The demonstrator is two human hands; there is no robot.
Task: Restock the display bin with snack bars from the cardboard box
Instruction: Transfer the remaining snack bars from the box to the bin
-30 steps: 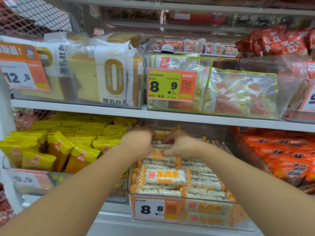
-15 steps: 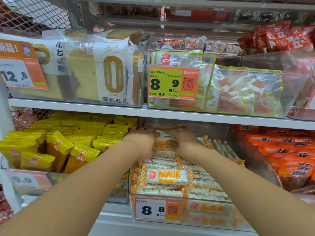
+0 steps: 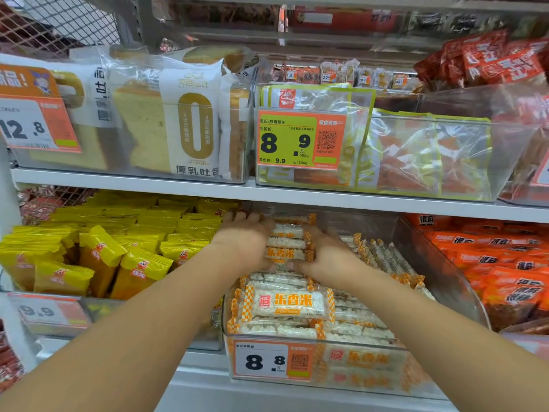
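Both hands seating a stack of white-and-orange wrapped snack bars (image 3: 286, 243) in the clear plastic display bin (image 3: 445, 281).
Left hand (image 3: 245, 242) and right hand (image 3: 328, 257) clasp the stack's ends; uneven release could topple it.

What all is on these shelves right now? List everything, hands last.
Snack bars: many, white with orange checked ends, in the display bin; a small stack between both hands.
Display bin: one, clear, lower shelf middle.
Price tag 8.8: one, orange and white, bin front.
Yellow packets: many, lower shelf left.
Orange packets: many, lower shelf right.
Bread loaves: several, white wrap, upper shelf left.
Green-edged clear bags: several, upper shelf middle.
Red packets: many, upper right.
Left hand: gripping the stack's left end.
Right hand: gripping its right end.
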